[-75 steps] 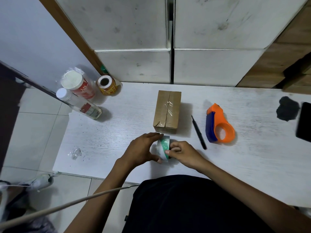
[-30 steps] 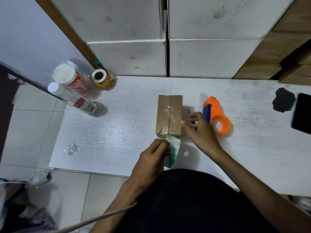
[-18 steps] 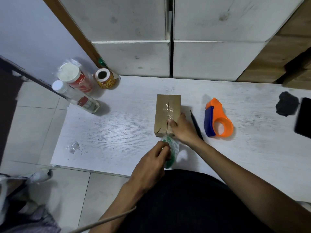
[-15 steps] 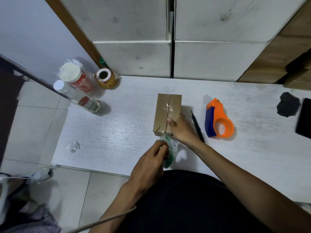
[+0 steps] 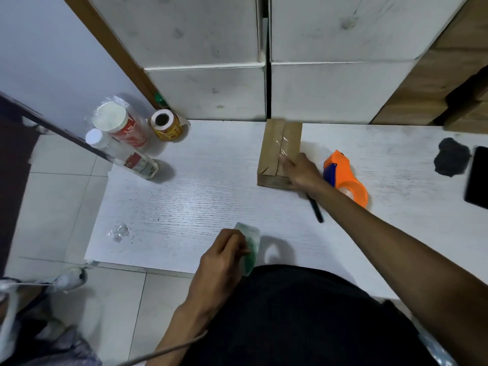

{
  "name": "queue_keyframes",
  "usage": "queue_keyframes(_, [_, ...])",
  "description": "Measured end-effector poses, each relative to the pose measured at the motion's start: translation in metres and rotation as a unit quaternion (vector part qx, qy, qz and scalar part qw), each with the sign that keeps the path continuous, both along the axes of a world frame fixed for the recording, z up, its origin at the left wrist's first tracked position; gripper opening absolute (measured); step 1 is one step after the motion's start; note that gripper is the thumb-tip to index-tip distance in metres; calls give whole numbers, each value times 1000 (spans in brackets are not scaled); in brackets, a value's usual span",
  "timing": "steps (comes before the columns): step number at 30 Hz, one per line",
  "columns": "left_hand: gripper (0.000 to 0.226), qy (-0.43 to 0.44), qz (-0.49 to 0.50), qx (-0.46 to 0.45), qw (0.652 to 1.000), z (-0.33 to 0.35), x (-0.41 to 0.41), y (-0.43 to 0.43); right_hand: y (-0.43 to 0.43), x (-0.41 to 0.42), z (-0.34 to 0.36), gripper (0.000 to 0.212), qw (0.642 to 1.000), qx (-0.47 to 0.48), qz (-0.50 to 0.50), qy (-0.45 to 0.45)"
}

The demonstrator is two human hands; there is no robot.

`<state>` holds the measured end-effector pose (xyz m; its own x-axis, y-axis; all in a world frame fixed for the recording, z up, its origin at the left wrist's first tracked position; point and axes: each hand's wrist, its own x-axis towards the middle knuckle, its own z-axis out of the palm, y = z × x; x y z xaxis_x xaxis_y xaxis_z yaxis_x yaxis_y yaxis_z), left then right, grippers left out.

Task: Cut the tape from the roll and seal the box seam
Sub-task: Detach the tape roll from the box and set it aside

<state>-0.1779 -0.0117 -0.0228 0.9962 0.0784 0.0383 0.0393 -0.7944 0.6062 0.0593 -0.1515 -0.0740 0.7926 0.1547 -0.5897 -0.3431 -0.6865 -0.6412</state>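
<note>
A small brown cardboard box (image 5: 274, 143) lies on the white table (image 5: 184, 202), with clear shiny tape along its top seam. My right hand (image 5: 301, 171) rests on the box's near right corner, fingertips pressing on the seam. My left hand (image 5: 224, 256) grips a clear tape roll with a green core (image 5: 249, 249) near the table's front edge. No strip of tape shows between the roll and the box.
An orange and blue tape dispenser (image 5: 346, 178) sits right of the box, and a black pen-like tool (image 5: 315, 210) lies partly under my right forearm. Two bottles (image 5: 124, 143) and a yellow roll (image 5: 166, 125) stand back left. A black phone (image 5: 478, 178) and dark cloth (image 5: 451, 157) are far right.
My left hand pulled the tape roll back from the box to the front edge. My right hand stayed on the box's near end, pressing the seam.
</note>
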Motion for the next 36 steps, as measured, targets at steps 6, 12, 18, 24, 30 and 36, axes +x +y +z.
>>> queue_keyframes(6, [15,-94,58,5,994,29,30,0,-16,-47,33,62,983,45,-45,-173])
queue_keyframes(12, [13,-177,72,-21,981,76,54,-18,-40,-136,121,29,953,236,121,-145])
queue_keyframes(18, [7,-160,51,-44,985,103,67,-23,-28,-137,127,22,943,265,69,-188])
queue_keyframes(24, [3,-134,-4,9,991,106,77,-4,-29,-135,122,21,942,255,88,-199])
queue_keyframes(30, [15,-126,7,40,991,98,78,-6,-27,-138,117,23,943,209,97,-242])
queue_keyframes(36, [21,-132,-20,106,985,102,74,-14,-22,-132,112,26,949,228,46,-214])
